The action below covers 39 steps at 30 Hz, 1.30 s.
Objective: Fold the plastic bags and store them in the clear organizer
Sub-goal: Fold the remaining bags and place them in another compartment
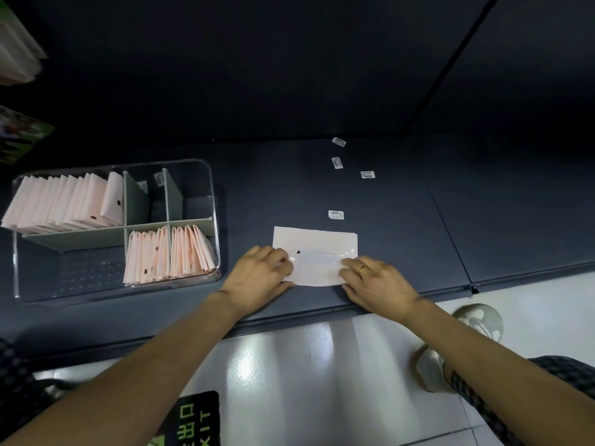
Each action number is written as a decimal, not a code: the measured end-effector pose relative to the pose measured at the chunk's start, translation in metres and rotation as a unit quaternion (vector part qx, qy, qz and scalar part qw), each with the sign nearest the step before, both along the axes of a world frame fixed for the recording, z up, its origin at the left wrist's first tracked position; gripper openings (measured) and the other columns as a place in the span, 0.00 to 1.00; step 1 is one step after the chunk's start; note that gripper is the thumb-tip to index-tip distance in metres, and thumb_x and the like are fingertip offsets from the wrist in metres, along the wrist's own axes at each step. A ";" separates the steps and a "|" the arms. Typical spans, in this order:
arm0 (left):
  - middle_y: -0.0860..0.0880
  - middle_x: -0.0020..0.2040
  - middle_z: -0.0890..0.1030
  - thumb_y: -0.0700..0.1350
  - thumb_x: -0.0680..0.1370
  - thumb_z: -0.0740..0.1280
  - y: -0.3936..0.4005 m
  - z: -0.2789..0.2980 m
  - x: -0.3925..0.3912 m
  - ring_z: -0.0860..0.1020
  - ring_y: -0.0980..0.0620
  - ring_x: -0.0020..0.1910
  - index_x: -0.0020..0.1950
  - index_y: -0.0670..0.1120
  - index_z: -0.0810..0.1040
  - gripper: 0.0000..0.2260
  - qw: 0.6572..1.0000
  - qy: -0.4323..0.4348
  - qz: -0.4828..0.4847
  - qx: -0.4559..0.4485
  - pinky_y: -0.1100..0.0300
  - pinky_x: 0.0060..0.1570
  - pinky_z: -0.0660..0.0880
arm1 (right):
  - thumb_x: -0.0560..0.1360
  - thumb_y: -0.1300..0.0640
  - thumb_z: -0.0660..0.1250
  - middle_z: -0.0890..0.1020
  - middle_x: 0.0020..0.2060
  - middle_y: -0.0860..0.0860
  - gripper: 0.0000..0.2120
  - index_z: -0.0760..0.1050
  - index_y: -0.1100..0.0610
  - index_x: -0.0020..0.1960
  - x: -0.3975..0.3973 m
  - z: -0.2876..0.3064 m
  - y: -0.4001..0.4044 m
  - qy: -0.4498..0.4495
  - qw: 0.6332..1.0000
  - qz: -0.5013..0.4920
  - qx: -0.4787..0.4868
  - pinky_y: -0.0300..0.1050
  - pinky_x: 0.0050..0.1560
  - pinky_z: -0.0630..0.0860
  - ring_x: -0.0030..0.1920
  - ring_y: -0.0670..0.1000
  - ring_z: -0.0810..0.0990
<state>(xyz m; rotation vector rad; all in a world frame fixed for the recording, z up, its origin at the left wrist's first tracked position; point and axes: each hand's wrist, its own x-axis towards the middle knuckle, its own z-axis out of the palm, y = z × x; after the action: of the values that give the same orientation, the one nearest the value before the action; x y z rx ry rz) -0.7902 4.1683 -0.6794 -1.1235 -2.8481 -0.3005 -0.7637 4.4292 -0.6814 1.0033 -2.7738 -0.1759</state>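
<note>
Plastic bag (317,252), mid-fold: left hand (260,275) and right hand (376,281) pinch near flap, apparently. Align edges, press crease flat.

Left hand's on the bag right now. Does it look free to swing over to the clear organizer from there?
Probably yes. The left hand rests on the bag, with the clear organizer just to its left, open-topped, and only bare dark shelf between them.

The pale pink plastic bag (317,249) lies flat on the dark shelf, its near edge partly folded up. To its left sits the clear organizer (211,201) with grey dividers, with folded pink bags (64,201) standing upright in three of its compartments.
</note>
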 end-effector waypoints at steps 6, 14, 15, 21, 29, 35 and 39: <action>0.50 0.41 0.81 0.48 0.77 0.58 0.000 0.001 0.003 0.80 0.47 0.38 0.40 0.46 0.79 0.13 0.999 0.005 0.009 0.051 0.59 0.38 0.75 | 0.66 0.43 0.74 0.82 0.48 0.52 0.18 0.79 0.56 0.47 0.005 0.004 -0.007 -0.077 0.994 -0.073 -0.033 0.43 0.44 0.78 0.44 0.53 0.81; 0.56 0.52 0.80 0.57 0.76 0.65 -0.004 0.003 0.021 0.77 0.51 0.49 0.54 0.51 0.70 0.13 0.944 -0.235 0.148 0.179 0.57 0.49 0.71 | 0.78 0.54 0.63 0.80 0.45 0.49 0.07 0.78 0.56 0.51 0.000 0.010 -0.011 -0.271 0.914 -0.191 -0.233 0.44 0.46 0.72 0.48 0.50 0.75; 0.57 0.53 0.80 0.57 0.75 0.67 -0.004 0.003 0.022 0.78 0.51 0.48 0.57 0.52 0.70 0.16 0.934 -0.253 0.171 0.188 0.57 0.49 0.72 | 0.77 0.54 0.64 0.80 0.42 0.48 0.06 0.78 0.55 0.49 -0.003 0.011 -0.012 -0.297 0.895 -0.209 -0.260 0.44 0.44 0.72 0.44 0.49 0.75; 0.46 0.50 0.80 0.41 0.76 0.68 0.003 0.002 0.015 0.78 0.45 0.45 0.63 0.48 0.69 0.17 0.840 -0.306 0.324 0.308 0.55 0.50 0.74 | 0.73 0.51 0.70 0.75 0.41 0.46 0.17 0.67 0.52 0.56 -0.028 0.013 -0.022 -0.327 0.789 -0.345 -0.389 0.42 0.43 0.68 0.42 0.49 0.74; 0.40 0.65 0.72 0.38 0.72 0.71 0.020 -0.004 0.035 0.72 0.39 0.63 0.64 0.40 0.74 0.21 0.947 -0.088 0.231 0.207 0.48 0.64 0.69 | 0.75 0.47 0.67 0.77 0.40 0.51 0.19 0.66 0.55 0.59 -0.045 0.005 -0.034 -0.286 0.809 -0.416 -0.300 0.48 0.43 0.72 0.48 0.56 0.77; 0.43 0.77 0.40 0.62 0.80 0.50 0.031 -0.027 0.042 0.39 0.45 0.76 0.76 0.44 0.40 0.34 0.988 -0.114 0.089 -0.057 0.51 0.73 0.33 | 0.74 0.46 0.67 0.81 0.48 0.54 0.18 0.67 0.54 0.58 -0.047 0.000 -0.040 -0.256 0.811 -0.450 -0.271 0.50 0.46 0.74 0.51 0.58 0.78; 0.42 0.75 0.33 0.66 0.76 0.40 0.024 -0.033 0.032 0.34 0.45 0.75 0.72 0.48 0.29 0.34 0.981 -0.126 0.096 -0.111 0.51 0.74 0.35 | 0.76 0.49 0.65 0.81 0.48 0.55 0.15 0.67 0.53 0.58 -0.045 0.001 -0.041 -0.266 0.803 -0.462 -0.266 0.49 0.47 0.73 0.52 0.59 0.78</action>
<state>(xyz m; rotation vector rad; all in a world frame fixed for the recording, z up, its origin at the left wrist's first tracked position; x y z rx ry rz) -0.7583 4.1927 -0.7126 -0.8853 -3.2519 -0.1231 -0.8087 4.3886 -0.6804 -0.5751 -3.2071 0.8394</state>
